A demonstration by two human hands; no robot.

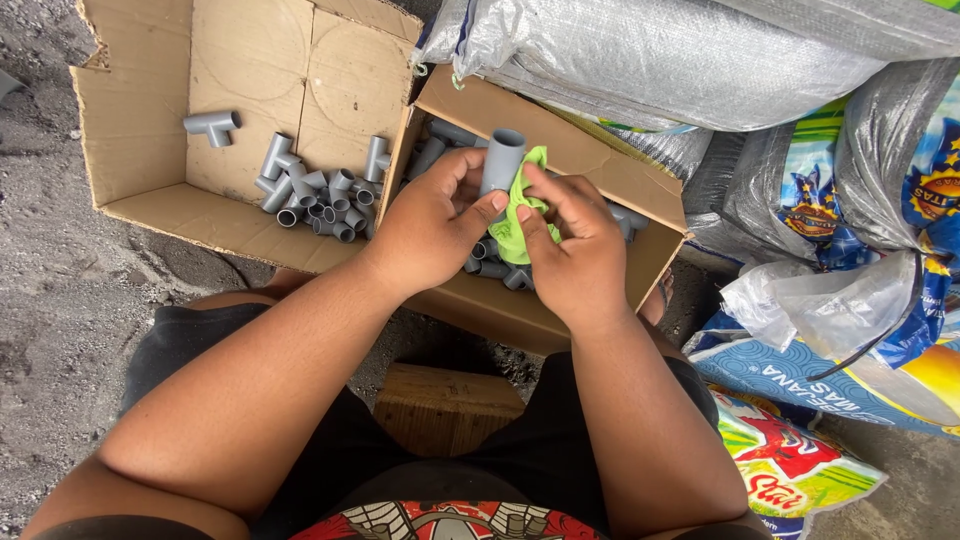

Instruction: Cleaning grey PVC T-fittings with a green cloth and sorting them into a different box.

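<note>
Two hands (510, 225), one grey fitting (501, 160), one green cloth (522, 222)

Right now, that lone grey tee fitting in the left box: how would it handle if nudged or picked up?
The lone tee fitting looks like rigid moulded plastic, so probably stiff and light. Its side branch likely stops it rolling. On the flat cardboard box floor it would probably slide.

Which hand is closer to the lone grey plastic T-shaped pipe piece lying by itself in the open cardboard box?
Left. The left hand holds a grey pipe fitting nearer the lone grey plastic T-shaped pipe piece; the right hand, gripping a green cloth, is farther away.
</note>
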